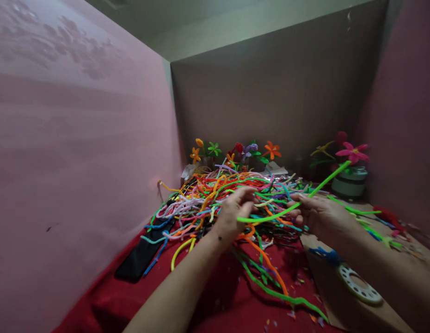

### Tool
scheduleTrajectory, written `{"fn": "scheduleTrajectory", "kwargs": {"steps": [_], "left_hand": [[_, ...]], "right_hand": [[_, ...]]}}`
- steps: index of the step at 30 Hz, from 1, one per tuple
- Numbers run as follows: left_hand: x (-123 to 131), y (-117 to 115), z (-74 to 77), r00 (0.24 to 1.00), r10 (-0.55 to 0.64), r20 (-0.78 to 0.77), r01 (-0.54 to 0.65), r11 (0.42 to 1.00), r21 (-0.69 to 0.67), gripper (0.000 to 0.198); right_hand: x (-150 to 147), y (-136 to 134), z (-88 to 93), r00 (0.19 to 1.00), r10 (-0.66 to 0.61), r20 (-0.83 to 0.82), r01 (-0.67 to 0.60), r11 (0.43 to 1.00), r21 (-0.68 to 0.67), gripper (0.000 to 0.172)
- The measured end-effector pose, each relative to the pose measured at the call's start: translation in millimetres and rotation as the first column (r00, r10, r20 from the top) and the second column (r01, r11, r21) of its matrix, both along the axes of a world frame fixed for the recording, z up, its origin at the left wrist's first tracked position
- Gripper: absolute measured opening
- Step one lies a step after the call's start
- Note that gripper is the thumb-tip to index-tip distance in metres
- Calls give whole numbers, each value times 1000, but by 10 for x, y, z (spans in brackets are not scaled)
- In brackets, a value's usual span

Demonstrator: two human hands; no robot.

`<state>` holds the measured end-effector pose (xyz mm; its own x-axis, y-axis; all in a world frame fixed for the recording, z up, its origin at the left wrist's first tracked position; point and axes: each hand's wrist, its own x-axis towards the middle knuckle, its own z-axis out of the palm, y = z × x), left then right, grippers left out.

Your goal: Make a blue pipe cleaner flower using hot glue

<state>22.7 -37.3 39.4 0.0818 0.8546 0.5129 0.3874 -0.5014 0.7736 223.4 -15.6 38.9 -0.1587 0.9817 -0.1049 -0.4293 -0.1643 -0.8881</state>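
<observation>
Strand of bright green pipe cleaner (pixel 280 213) is what the hands turn on, lying crosswise in front of the person above a tangled pile of coloured pipe cleaners (pixel 204 189). Its long axis climbs from low left to high right, bowing gently downward along the left part, with the upper tip pointing toward the pink flower (pixel 353 151) over a jar (pixel 350 182). The right hand (pixel 319 215) is the nearer one: it pinches the strand partway along between thumb and fingers. The left hand (pixel 234 210) hangs at the lower end, fingers loosely curled and parted from the thumb, gripping nothing that shows — whether that end touches the palm, I cannot tell. Below the pile, red cloth (pixel 215 305) covers the surface; a dark phone (pixel 138 261) lies to the left, a holed ring (pixel 371 295) to the right, beneath the right forearm.
</observation>
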Motion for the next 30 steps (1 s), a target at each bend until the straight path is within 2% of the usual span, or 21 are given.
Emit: {"fn": "scheduleTrajectory", "kwargs": {"steps": [1,2,5,8,11,15,19,25,28,30], "left_hand": [[-111,62,17,958,227,-173,-203,968,146,25],[-228,127,28,924,321,-208,-281,939,201,22],[-519,302,7,852,440,-285,-371,890,266,16],[-629,399,-81,794,477,-377,-389,875,289,10],[-610,423,-154,750,490,-445,-383,870,312,12],[-568,427,-175,699,517,-495,-395,855,335,15],[-588,431,-135,656,568,-497,-459,823,335,13],[-691,372,44,610,645,-460,-553,762,337,11],[-689,341,92,606,640,-473,-551,766,330,10],[-645,319,98,623,604,-498,-525,794,306,10]], "right_hand": [[29,28,-3,1000,-29,-5,29,1000,-11,12],[58,54,-12,999,-46,-8,46,999,-21,11],[109,95,-61,999,-38,-5,38,999,-39,9],[86,75,-110,1000,-2,-7,1,1000,-29,6],[41,36,-130,999,34,-2,-34,999,1,5],[26,-8,-105,997,78,17,-78,996,38,6],[33,-35,-77,996,79,47,-80,996,27,7],[20,-40,-72,990,143,10,-144,988,59,7],[-55,-88,11,982,188,11,-189,981,54,7],[-190,-129,93,973,228,47,-231,971,61,8]]}}
